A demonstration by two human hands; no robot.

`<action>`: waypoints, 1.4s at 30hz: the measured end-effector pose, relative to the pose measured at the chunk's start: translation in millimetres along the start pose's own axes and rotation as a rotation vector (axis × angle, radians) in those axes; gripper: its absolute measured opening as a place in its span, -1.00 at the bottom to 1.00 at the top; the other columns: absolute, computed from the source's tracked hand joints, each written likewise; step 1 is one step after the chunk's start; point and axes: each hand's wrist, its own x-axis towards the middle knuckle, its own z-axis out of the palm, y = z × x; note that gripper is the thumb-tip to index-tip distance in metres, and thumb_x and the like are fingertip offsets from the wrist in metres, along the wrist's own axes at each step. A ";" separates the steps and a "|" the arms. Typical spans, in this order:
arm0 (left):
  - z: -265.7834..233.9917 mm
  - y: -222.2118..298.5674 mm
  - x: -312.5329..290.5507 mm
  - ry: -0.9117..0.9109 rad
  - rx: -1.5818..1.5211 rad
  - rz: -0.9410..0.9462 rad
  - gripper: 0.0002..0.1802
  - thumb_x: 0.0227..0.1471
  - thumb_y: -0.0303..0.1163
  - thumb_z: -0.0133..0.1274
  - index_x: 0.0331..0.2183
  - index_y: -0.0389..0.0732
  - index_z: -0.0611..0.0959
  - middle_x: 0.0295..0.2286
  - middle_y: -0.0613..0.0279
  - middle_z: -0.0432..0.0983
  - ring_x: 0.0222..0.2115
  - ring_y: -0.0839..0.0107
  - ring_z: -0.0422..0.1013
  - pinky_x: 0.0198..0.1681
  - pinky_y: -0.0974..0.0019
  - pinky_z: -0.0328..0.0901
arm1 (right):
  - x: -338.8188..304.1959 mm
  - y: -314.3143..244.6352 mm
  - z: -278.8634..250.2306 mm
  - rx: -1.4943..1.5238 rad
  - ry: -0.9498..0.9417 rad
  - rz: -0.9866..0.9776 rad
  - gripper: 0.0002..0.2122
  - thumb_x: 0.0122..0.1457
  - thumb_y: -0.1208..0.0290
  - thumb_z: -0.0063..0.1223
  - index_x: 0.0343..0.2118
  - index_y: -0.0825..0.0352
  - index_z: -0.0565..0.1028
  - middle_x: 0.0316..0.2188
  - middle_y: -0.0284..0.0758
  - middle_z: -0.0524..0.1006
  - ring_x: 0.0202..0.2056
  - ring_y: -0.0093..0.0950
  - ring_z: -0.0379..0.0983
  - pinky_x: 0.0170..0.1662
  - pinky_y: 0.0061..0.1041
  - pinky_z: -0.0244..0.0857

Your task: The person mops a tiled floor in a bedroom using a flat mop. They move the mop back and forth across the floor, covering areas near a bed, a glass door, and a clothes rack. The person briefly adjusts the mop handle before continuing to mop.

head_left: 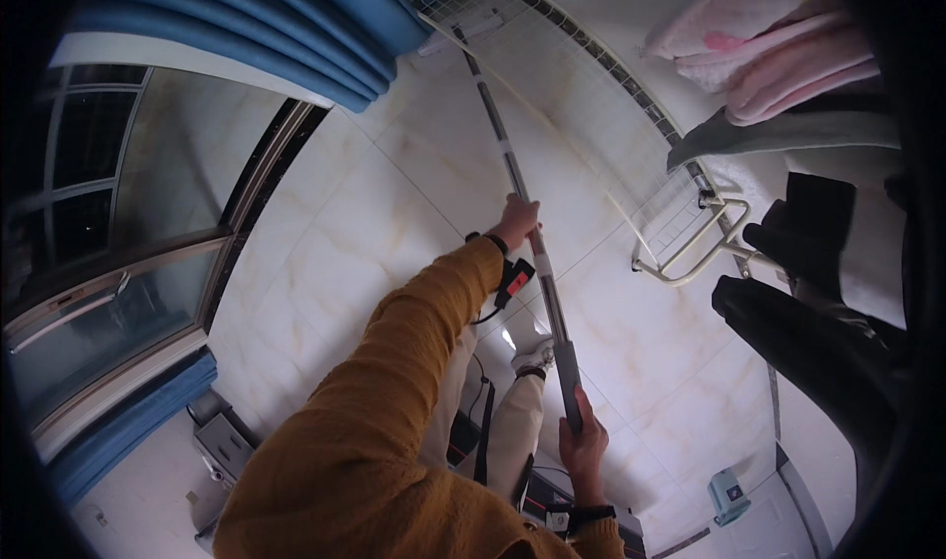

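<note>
My left hand [514, 221] is wrapped round the middle of a long silver mop pole [514, 170]. Farther down, my right hand [584, 439] grips the grey handle [569, 374] at the near end of that pole. The pole slants away from me toward the far wall. At its far end a pale flat mop head [463, 33] lies on the floor, beneath the wire rack and beside the blue curtain. Both arms wear mustard-brown sleeves, with black bands at the wrists.
Pale marbled tiles [315, 234] form the floor. A cream wire rack [680, 234] runs along the right wall, near hanging pink cloth [759, 42] and dark clothes [808, 332]. A blue curtain [256, 17] hangs by the window at left. A teal box [727, 495] is at lower right.
</note>
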 end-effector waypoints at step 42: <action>68.4 -248.3 -199.1 -0.090 0.561 0.016 -0.45 -0.05 -0.29 -0.03 -0.17 -0.40 0.09 -0.56 0.00 0.36 -0.70 0.26 0.39 -0.68 0.23 0.29 | -226.4 110.6 26.0 0.274 -0.214 0.514 -0.43 -0.10 0.52 0.06 0.06 0.22 0.22 -0.31 -0.03 0.47 -0.33 -0.22 0.48 -0.30 -0.42 0.32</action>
